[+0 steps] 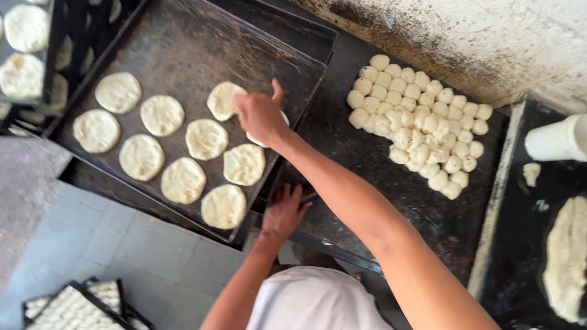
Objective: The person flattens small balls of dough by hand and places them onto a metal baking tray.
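My right hand (260, 116) reaches across a dark baking tray (183, 43) and grips the edge of a flat dough round (221, 99) at the tray's middle. A second round (257, 140) lies partly hidden beneath that hand. Several more flat rounds, among them one at the near corner (224, 206), lie in rows on the tray's left and near part. My left hand (284, 211) rests with fingers spread on the dark edge beside the tray's near corner, holding nothing.
A cluster of several small dough balls (416, 125) sits on the dark worktop (367, 201) to the right. A white container (556, 140) and a long dough lump (565, 256) are at far right. Racked trays of rounds (24, 55) stand at left, another tray (73, 305) on the floor.
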